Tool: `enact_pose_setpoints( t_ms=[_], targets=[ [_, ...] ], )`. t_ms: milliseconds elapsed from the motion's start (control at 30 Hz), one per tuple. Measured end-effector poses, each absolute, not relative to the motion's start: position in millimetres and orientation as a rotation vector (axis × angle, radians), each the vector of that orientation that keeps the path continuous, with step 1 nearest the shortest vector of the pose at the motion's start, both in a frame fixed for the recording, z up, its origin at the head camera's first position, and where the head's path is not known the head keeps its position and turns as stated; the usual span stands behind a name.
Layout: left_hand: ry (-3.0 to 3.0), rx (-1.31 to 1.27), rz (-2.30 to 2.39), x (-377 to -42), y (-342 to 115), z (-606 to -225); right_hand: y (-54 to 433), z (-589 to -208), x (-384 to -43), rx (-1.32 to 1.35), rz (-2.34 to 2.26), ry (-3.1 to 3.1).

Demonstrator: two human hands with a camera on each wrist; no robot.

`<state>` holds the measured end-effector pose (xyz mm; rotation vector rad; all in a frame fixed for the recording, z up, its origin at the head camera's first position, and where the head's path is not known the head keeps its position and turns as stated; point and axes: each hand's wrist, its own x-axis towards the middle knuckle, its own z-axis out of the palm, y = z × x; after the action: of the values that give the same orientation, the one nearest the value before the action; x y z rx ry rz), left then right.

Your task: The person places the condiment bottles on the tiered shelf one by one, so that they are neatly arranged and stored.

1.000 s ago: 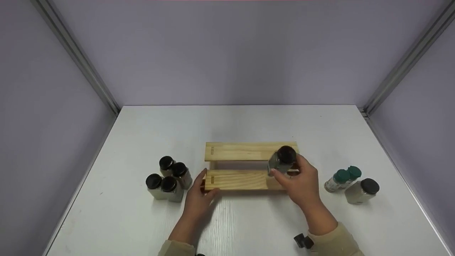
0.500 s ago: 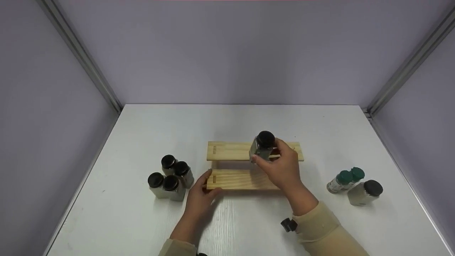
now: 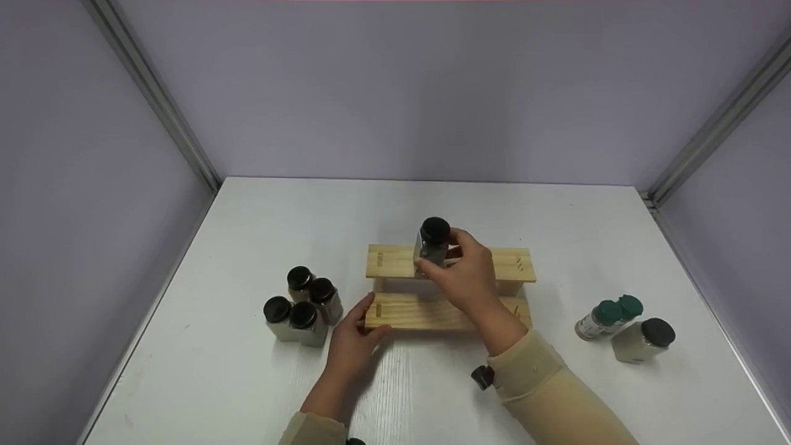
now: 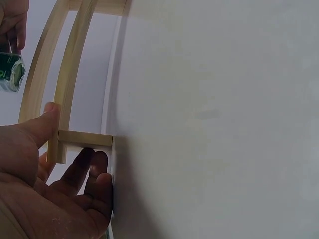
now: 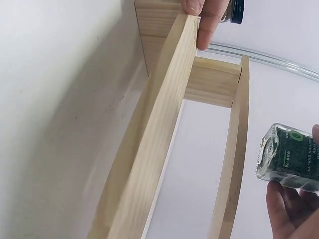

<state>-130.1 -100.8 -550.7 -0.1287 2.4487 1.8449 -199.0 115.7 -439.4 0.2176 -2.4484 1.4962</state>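
Note:
A two-step wooden spice rack (image 3: 408, 314) of pale planks stands mid-table. My left hand (image 3: 351, 347) grips the left end of its front, lower step; in the left wrist view the thumb (image 4: 42, 127) lies on one side of the plank, with curled fingers by the end support. Over the back, higher step, my right hand (image 3: 468, 275) holds a square glass spice jar (image 3: 431, 246) with a black lid, thumb on the near side and fingers behind. The right wrist view shows dark green flakes and a printed label on this jar (image 5: 293, 155), raised above the planks.
Left of the rack, several black-lidded spice jars (image 3: 304, 315) stand in a tight cluster. To the right are two green-capped bottles (image 3: 598, 320) and another black-lidded jar (image 3: 639, 341). Grey walls (image 3: 395, 93) bound the white table (image 3: 216, 383) at the back and sides.
My right hand has carried the spice jar leftward and away from me, from the rack's right end to over the back step. The left hand keeps its grip on the rack.

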Motion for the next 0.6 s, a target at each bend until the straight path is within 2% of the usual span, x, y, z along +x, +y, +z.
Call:
enact_pose_setpoints(
  t_ms=[600],
  targets=[
    [2.474,-0.112,1.842,-126,-100,-552,82,-443,-213,0.25,1.454,-2.544]
  ],
)
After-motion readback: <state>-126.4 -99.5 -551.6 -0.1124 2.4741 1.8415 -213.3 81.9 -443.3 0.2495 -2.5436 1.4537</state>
